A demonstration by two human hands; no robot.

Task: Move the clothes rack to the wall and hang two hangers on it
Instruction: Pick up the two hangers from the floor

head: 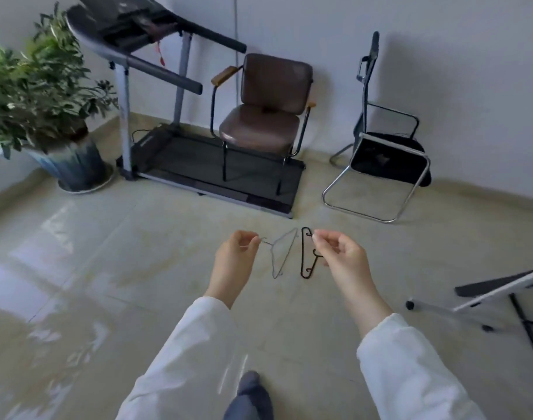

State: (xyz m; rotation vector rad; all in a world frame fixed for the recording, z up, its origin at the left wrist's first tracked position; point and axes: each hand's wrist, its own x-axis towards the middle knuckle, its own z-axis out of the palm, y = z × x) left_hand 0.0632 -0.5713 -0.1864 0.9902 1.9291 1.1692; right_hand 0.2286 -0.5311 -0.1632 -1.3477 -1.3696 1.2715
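Observation:
My left hand [236,257] pinches the hook of a thin grey wire hanger [281,253], which hangs tilted above the floor. My right hand [340,256] pinches the hook of a black hanger [304,253] that hangs upright beside the grey one. The two hangers are close together between my hands, not touching. At the right edge, a grey and black metal frame with a capped foot [483,301] stands on the floor; it may be the base of the clothes rack, and most of it is cut off.
A treadmill [216,168] stands by the far wall with a brown armchair [259,116] on its belt. A chrome-framed black chair [383,165] stands to the right, a potted plant [47,95] at the left. The tiled floor is glossy.

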